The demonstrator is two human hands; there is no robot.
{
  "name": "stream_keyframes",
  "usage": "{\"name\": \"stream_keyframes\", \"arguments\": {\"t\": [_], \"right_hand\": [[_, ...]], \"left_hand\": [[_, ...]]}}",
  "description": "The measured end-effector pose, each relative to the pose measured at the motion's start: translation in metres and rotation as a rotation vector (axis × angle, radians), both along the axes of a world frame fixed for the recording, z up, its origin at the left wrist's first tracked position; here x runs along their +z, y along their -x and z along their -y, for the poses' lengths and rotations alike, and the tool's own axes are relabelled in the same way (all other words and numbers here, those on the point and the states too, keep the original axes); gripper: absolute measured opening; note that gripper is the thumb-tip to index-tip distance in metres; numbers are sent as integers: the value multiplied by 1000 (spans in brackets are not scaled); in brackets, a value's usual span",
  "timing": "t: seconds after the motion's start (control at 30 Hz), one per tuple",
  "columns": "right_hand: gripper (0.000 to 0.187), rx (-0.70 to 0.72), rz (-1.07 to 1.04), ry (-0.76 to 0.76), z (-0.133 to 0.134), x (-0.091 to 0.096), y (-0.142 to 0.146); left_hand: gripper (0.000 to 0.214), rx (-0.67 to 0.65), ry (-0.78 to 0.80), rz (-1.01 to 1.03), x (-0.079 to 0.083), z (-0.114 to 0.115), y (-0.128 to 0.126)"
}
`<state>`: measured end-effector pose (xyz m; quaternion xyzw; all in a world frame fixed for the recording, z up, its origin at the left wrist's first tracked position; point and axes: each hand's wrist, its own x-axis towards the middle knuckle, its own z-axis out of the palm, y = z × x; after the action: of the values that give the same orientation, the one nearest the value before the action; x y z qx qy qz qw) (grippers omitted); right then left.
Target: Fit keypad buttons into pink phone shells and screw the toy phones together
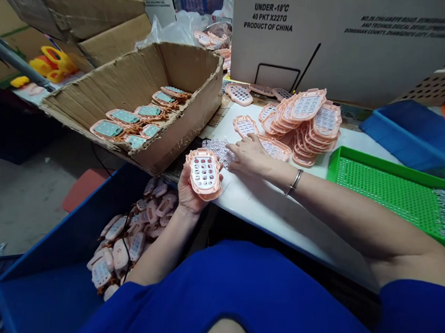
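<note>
"One pink shell [204, 173] is in work. Where does it sit?"

"In the left hand [189, 197], held just off the near edge of the white tabletop [243, 198]. The fingers and thumb wrap its sides, a fairly narrow grip."

"And the right hand [251, 155]?"

"Over the small clear pieces [213, 145], fingers bent and fingertips down among them. Whether it pinches one cannot be told."

"How far along does the work look?"

"Partway, by the look of it. This shell has a white panel with rows of holes facing up, and the holes look unfilled, so fitting it out seems still to be done. Beyond the right hand, the stacked shells [305, 107] show similar panels; they seem to be waiting. Several green-faced shells [113, 129] lie in the cardboard box [183, 129], apparently further on. The blue bin [71, 232] holds a heap of pale casings [121, 253]; their stage is hard to judge."

"Which way does the held shell point?"

"Its long axis runs roughly away from the person's body, the far end leaning slightly left. The panel's rounded end is nearer the body, and the holed face is turned up toward the head camera."
</note>
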<state>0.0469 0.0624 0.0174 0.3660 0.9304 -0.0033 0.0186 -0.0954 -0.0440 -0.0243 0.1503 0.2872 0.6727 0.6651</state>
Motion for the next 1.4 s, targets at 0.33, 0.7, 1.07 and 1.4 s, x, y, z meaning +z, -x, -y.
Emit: {"name": "stream_keyframes", "arguments": {"t": [0.33,0.7,1.07,1.4], "right_hand": [[21,299,-637,-167,29,-14,-85],[22,-24,-970,-344,100,-27,-149],[12,-111,-923,-251,116,1,-153],[27,108,-483,-70,107,33,-142]], "left_hand": [[57,-24,-39,41,7,-2,-12],[52,-247,62,52,10,7,-67],[55,-213,41,48,-5,18,-89],[58,-436,19,15,-11,31,-117]]}}
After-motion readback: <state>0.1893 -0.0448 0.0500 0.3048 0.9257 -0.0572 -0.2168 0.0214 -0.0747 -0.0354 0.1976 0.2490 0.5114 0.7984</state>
